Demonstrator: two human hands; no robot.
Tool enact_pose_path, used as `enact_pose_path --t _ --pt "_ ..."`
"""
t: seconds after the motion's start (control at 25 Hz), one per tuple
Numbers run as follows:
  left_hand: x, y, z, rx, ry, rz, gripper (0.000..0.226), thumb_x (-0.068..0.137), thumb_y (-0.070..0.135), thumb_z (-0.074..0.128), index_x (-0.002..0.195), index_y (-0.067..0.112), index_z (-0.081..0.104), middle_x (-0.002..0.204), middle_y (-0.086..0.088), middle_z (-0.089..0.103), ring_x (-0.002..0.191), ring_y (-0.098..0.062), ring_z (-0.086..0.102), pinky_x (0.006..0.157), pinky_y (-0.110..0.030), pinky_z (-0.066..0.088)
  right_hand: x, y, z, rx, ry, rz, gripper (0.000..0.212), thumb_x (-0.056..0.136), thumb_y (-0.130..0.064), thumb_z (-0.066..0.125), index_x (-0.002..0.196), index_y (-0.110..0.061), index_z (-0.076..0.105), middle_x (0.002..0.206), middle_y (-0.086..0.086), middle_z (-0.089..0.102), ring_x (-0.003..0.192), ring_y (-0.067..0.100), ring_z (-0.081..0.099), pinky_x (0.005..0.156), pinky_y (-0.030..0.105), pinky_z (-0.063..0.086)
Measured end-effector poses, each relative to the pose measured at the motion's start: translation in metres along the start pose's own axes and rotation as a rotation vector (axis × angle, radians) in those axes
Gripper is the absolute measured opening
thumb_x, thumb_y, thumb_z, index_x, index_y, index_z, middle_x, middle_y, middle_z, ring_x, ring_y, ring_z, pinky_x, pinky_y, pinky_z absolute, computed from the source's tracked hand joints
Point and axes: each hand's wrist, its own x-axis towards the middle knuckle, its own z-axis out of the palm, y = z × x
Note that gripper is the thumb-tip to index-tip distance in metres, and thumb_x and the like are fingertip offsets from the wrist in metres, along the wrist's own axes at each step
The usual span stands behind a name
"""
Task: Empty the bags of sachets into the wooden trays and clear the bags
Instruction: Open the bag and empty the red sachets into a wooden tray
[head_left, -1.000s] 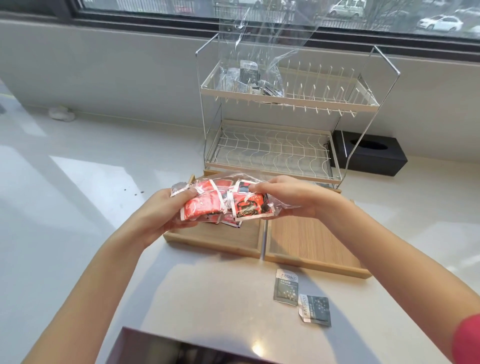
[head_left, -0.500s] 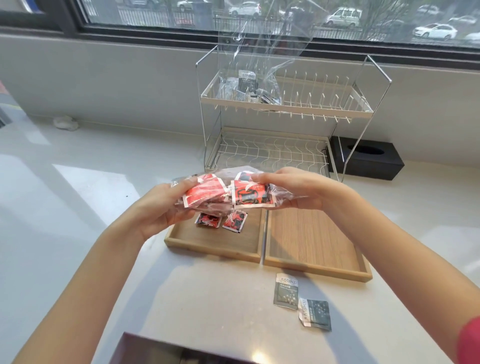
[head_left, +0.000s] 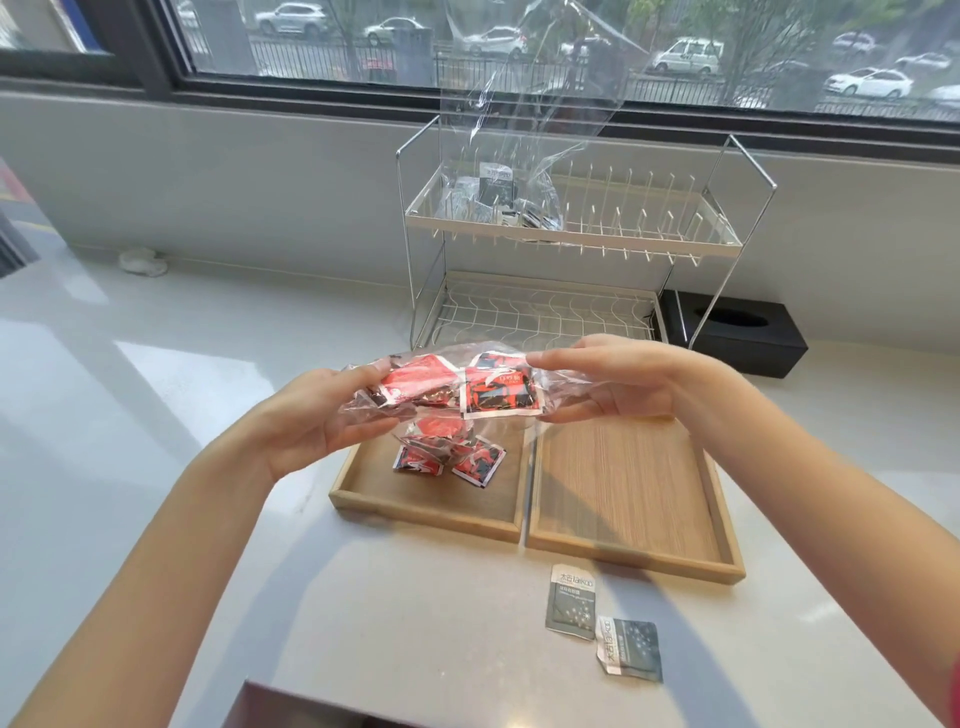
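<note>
- Left hand curled around the left end of the clear bag, thumb on top, fingers beneath.
- Right hand pinching the right end, thumb above and fingers below.
- Bag stretched between both hands, long axis running left to right, held above the far part of the left wooden tray.
- Red sachets bunched inside; opening apparently facing down toward the tray, though the film hides the mouth's exact edge.
- A few loose red sachets lying in that tray directly under the bag.
- Right wooden tray just beside it, nearer the right hand.
- Second clear bag of dark sachets standing on the wire rack beyond.
- Two grey sachets flat on the counter near the right tray.
</note>
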Motion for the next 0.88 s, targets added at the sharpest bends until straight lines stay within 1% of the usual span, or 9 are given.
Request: enact_pose_path --t 0.12,0.2,0.28,0.32,0.48,0.56,0.64,0.76,0.88 --pt "0.004 -0.002 -0.001 -0.081 -0.046 -0.003 0.016 0.089 0.009 0.048 0.094 -0.001 0.059 0.068 -0.006 0.073 0.061 -0.013 0.07 0.065 -0.022 0.056 -0.004 -0.003 -0.009 0.074 -0.012 -0.011 0.042 0.082 -0.014 0.058 0.122 -0.005 0.046 0.112 0.019 0.06 0.072 0.018 0.07 0.074 0.027 0.058" --pt "0.008 -0.005 -0.002 -0.043 -0.046 0.01 0.013 0.089 0.007 0.048 0.094 0.0 0.059 0.07 -0.005 0.074 0.063 -0.012 0.071 0.066 -0.02 0.056 -0.005 -0.001 -0.012 0.011 0.047 -0.04 0.042 0.087 -0.001 0.052 0.128 -0.006 0.043 0.101 0.016 0.061 0.065 0.015 0.07 0.063 0.023 0.059" --pt "0.011 -0.005 -0.004 0.035 -0.015 0.03 0.011 0.088 0.006 0.051 0.095 0.002 0.058 0.069 -0.003 0.074 0.063 -0.011 0.071 0.061 -0.017 0.057 -0.006 -0.001 -0.015 -0.076 0.129 -0.073 0.042 0.088 0.005 0.049 0.128 -0.008 0.046 0.088 0.011 0.061 0.054 0.01 0.068 0.051 0.017 0.055" --pt "0.013 -0.005 -0.005 0.063 0.007 0.042 0.011 0.087 0.006 0.053 0.096 0.002 0.058 0.068 -0.002 0.074 0.062 -0.011 0.071 0.057 -0.016 0.056 -0.008 -0.002 -0.016 -0.097 0.159 -0.091 0.041 0.087 0.006 0.05 0.126 -0.01 0.049 0.085 0.01 0.061 0.053 0.008 0.067 0.049 0.016 0.054" --pt "0.015 0.002 -0.006 0.319 0.19 0.137 0.019 0.083 0.016 0.063 0.095 0.003 0.056 0.054 0.002 0.07 0.043 -0.005 0.063 0.042 -0.012 0.05 -0.013 -0.011 -0.02 -0.112 0.225 -0.176 0.032 0.086 0.004 0.053 0.115 -0.01 0.057 0.084 0.01 0.064 0.057 0.008 0.068 0.058 0.016 0.057" --pt "0.018 0.005 -0.007 0.498 0.342 0.218 0.033 0.08 0.025 0.066 0.099 0.006 0.047 0.055 -0.003 0.064 0.028 -0.003 0.051 0.032 -0.013 0.042 -0.013 -0.014 -0.019 -0.116 0.263 -0.222 0.025 0.087 0.003 0.053 0.108 -0.008 0.059 0.082 0.008 0.064 0.057 0.007 0.069 0.057 0.014 0.056" --pt "0.021 0.01 -0.01 0.592 0.428 0.281 0.04 0.079 0.03 0.067 0.1 0.009 0.04 0.058 -0.007 0.059 0.022 -0.004 0.039 0.028 -0.012 0.033 -0.012 -0.016 -0.02 -0.12 0.295 -0.241 0.019 0.087 0.001 0.054 0.103 -0.007 0.061 0.078 0.007 0.068 0.058 0.007 0.069 0.055 0.012 0.055" --pt "0.023 0.017 -0.012 0.5 0.405 0.326 0.034 0.081 0.026 0.065 0.101 0.011 0.042 0.061 -0.007 0.055 0.022 -0.004 0.034 0.03 -0.011 0.03 -0.009 -0.021 -0.022 -0.095 0.332 -0.26 0.015 0.085 -0.003 0.058 0.098 -0.006 0.064 0.064 0.001 0.072 0.058 0.006 0.069 0.054 0.012 0.055" --pt "0.022 0.026 -0.012 0.308 0.323 0.348 0.012 0.085 0.018 0.06 0.086 0.014 0.049 0.068 -0.007 0.052 0.026 -0.003 0.038 0.035 -0.009 0.037 -0.009 -0.028 -0.025 -0.064 0.37 -0.3 0.012 0.083 -0.003 0.061 0.093 -0.006 0.066 0.072 0.004 0.071 0.057 0.006 0.068 0.054 0.012 0.054"
